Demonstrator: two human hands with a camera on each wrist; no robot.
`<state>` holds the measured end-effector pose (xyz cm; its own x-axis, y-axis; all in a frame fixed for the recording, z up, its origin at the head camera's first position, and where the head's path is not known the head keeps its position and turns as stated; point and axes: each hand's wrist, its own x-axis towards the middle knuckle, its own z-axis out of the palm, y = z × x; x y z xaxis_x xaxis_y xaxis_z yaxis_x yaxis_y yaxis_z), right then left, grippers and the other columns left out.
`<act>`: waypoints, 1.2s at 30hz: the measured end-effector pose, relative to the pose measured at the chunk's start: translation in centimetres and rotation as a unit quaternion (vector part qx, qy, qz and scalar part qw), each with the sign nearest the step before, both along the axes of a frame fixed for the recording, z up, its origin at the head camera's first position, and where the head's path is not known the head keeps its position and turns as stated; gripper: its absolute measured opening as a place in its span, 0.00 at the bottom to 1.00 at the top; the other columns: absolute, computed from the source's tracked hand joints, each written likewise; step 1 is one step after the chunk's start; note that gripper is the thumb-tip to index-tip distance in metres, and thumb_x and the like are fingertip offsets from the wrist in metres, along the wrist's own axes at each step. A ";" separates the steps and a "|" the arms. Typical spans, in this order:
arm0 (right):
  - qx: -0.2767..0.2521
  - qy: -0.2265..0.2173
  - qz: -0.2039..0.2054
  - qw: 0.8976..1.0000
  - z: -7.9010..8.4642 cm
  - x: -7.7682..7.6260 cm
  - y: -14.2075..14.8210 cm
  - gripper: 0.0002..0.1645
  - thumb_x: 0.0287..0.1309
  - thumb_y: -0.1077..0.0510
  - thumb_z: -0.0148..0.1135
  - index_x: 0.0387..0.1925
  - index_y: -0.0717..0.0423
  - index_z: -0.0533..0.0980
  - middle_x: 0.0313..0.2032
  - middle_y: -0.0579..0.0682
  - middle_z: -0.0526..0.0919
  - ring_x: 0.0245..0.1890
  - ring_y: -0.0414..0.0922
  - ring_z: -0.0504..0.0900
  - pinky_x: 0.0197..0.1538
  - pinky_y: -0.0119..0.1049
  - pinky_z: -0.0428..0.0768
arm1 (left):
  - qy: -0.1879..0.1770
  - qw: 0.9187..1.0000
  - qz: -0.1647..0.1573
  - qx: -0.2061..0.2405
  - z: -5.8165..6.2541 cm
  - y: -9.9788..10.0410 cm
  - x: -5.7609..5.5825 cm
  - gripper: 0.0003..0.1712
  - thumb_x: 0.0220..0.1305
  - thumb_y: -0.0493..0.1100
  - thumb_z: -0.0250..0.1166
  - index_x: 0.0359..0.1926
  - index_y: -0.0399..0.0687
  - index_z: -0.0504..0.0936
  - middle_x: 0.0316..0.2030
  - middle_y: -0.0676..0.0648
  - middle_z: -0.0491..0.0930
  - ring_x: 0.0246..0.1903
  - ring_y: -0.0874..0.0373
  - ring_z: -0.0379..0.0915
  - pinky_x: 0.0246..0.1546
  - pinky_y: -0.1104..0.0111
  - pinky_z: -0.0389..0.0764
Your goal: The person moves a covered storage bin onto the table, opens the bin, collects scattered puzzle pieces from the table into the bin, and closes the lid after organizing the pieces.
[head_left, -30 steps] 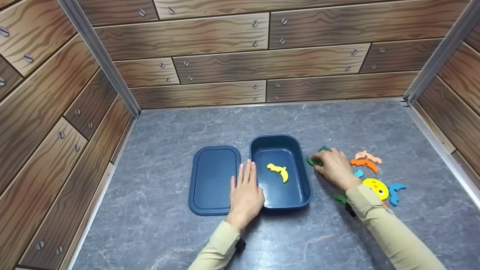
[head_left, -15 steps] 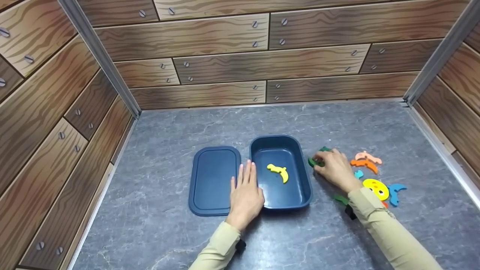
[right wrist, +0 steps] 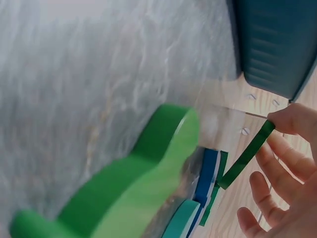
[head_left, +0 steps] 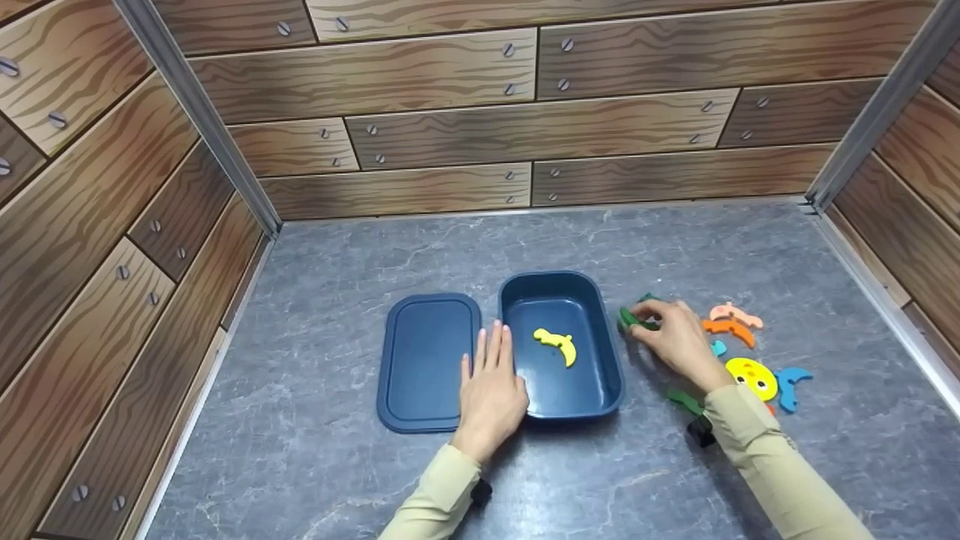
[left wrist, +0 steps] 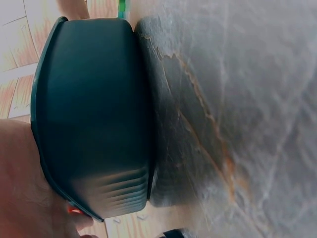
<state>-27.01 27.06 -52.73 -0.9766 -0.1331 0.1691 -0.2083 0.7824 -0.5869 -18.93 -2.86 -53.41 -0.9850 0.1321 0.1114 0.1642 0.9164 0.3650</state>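
Observation:
My left hand (head_left: 491, 401) rests with straight fingers along the left rim of a dark blue rectangular box (head_left: 613, 360). Inside the box lies a curved yellow shaped piece (head_left: 556, 346). To the right of the box, my right hand (head_left: 675, 339) pinches a flat dark green piece (head_left: 630, 319) between thumb and index finger. In the right wrist view that green piece (right wrist: 247, 154) is tilted, with its upper end at the fingertips. Another dark green piece (head_left: 648, 298) shows just behind the hand, partly hidden.
The matching lid (head_left: 420, 360) lies flat left of the box. Right of my right hand are orange (head_left: 731, 328), pink (head_left: 739, 313), teal (head_left: 719, 348) and blue pieces (head_left: 790, 388), and a yellow face disc (head_left: 750, 377). A lighter green piece (head_left: 684, 400) lies near my right wrist.
My right hand's thumb and index finger now pinch the dark green piece, which has shifted slightly right and tipped up. My left hand stays at the box rim.

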 end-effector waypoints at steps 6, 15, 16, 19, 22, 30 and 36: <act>-0.052 -0.007 -0.017 0.998 0.3 0.6 0.0 0.16 0.61 0.56 0.66 0.50 0.56 0.81 0.43 0.55 0.83 0.47 0.55 0.76 0.48 0.50 0.73 | 0.000 1.000 -0.002 -0.008 0.1 0.0 0.0 0.39 0.71 0.45 0.50 0.78 0.45 0.48 0.77 0.48 0.42 0.75 0.49 0.36 0.71 0.46 0.46; -0.126 -0.012 -0.029 0.992 0.9 1.6 -0.1 0.19 0.64 0.53 0.64 0.53 0.58 0.80 0.45 0.56 0.82 0.49 0.54 0.75 0.51 0.49 0.71 | 0.003 1.000 0.000 -0.009 0.1 0.0 0.0 0.39 0.71 0.45 0.51 0.78 0.45 0.49 0.77 0.47 0.43 0.75 0.49 0.37 0.70 0.46 0.47; -0.134 -0.013 -0.030 0.990 1.0 1.7 -0.1 0.19 0.64 0.53 0.64 0.53 0.58 0.80 0.45 0.56 0.82 0.49 0.54 0.75 0.51 0.48 0.71 | 0.002 1.000 0.000 -0.010 0.1 0.0 0.0 0.39 0.71 0.45 0.51 0.78 0.45 0.48 0.77 0.48 0.43 0.75 0.49 0.37 0.70 0.46 0.47; -0.155 -0.017 -0.032 0.987 1.1 1.9 -0.2 0.20 0.65 0.50 0.64 0.53 0.58 0.79 0.46 0.56 0.82 0.48 0.52 0.75 0.51 0.47 0.70 | 0.001 1.000 -0.001 -0.013 0.2 0.0 0.0 0.39 0.71 0.45 0.51 0.78 0.46 0.48 0.77 0.48 0.42 0.75 0.50 0.36 0.70 0.46 0.47; -0.169 -0.015 -0.033 0.985 1.2 2.2 -0.2 0.21 0.65 0.49 0.63 0.54 0.58 0.79 0.47 0.56 0.82 0.48 0.49 0.74 0.51 0.45 0.70 | 0.002 1.000 -0.001 -0.012 0.2 0.0 0.0 0.39 0.71 0.45 0.51 0.78 0.45 0.48 0.77 0.48 0.42 0.75 0.51 0.36 0.71 0.46 0.47; -0.197 0.004 -0.030 0.980 2.1 2.7 -0.6 0.21 0.65 0.50 0.64 0.54 0.58 0.79 0.47 0.54 0.83 0.46 0.45 0.74 0.52 0.44 0.70 | -0.003 1.000 0.003 -0.001 0.2 0.0 0.0 0.39 0.71 0.45 0.52 0.78 0.46 0.49 0.77 0.48 0.43 0.75 0.51 0.35 0.71 0.47 0.47; -0.216 0.014 -0.022 0.976 2.9 3.1 -1.0 0.21 0.65 0.51 0.64 0.54 0.59 0.79 0.47 0.55 0.82 0.46 0.44 0.74 0.55 0.44 0.67 | -0.007 1.000 0.003 -0.005 0.1 0.0 0.0 0.39 0.71 0.46 0.51 0.78 0.47 0.47 0.78 0.49 0.42 0.76 0.52 0.34 0.71 0.47 0.46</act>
